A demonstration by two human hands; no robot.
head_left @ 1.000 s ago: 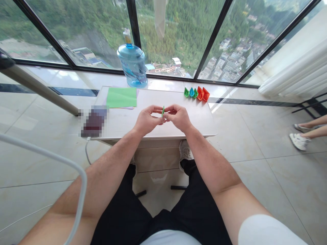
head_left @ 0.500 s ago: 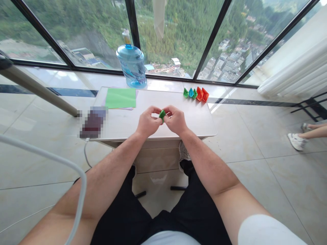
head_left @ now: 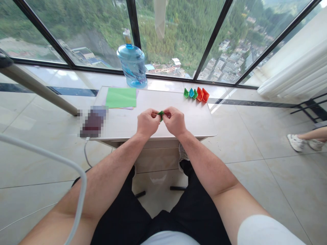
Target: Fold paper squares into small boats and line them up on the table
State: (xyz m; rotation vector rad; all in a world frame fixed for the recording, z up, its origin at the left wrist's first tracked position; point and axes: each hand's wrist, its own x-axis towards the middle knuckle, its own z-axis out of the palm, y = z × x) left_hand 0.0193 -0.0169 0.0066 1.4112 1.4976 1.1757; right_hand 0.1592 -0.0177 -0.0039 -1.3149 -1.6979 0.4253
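Observation:
Both hands meet over the middle of a small white table (head_left: 199,120). My left hand (head_left: 147,123) and my right hand (head_left: 174,121) pinch a small green folded paper piece (head_left: 160,115) between their fingertips, just above the tabletop. Most of the paper is hidden by the fingers. At the table's far right stands a row of finished paper boats (head_left: 196,93), green, blue, green and two orange-red. A stack of flat sheets with a green sheet (head_left: 121,97) on top lies at the far left.
A large blue water jug (head_left: 133,64) stands on the window ledge behind the table. A blurred dark object (head_left: 93,122) lies at the table's left edge. Another person's feet in white shoes (head_left: 302,143) rest on the floor at right. A white cable (head_left: 76,177) curves at left.
The green paper has gone from upright between the fingertips to lower and mostly covered by them. Both hands have drawn closer together and dropped slightly. The other person's feet have shifted.

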